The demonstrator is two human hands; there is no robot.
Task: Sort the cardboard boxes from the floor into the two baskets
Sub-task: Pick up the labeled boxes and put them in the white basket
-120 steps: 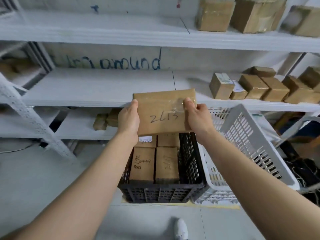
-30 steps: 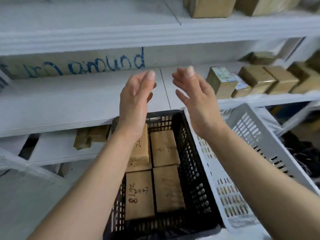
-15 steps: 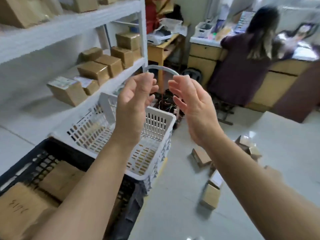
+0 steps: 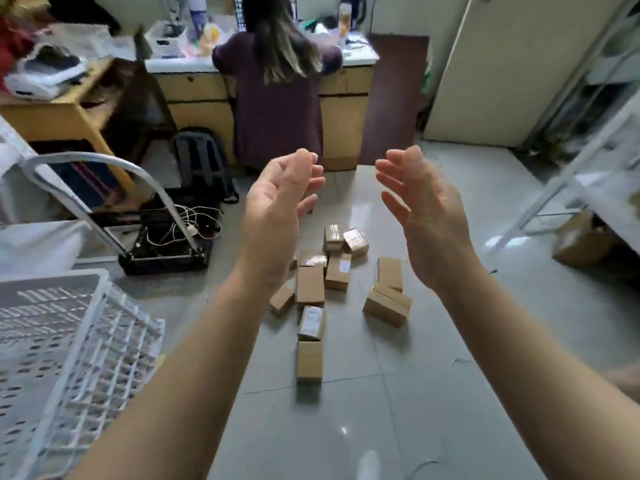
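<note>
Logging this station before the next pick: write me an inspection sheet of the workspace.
Surface: glossy grey tiled floor.
Job's things: small brown cardboard boxes scattered on the floor; white slotted plastic basket at left; other basket not seen.
Clutter: black backpack on the floor.
Grippers: left hand and right hand raised, fingers relaxed, holding nothing.
Cables: white wires tangled on the black trolley base.
Surroundings: person in purple top at a cluttered wooden desk; white metal shelving at right.

Grey tiled floor [image 4: 450, 410] carries scattered cardboard boxes [image 4: 310, 285] at centre, white basket [image 4: 55, 284] at eight o'clock, perhaps a trolley base [image 4: 162, 263] at ten.
</note>
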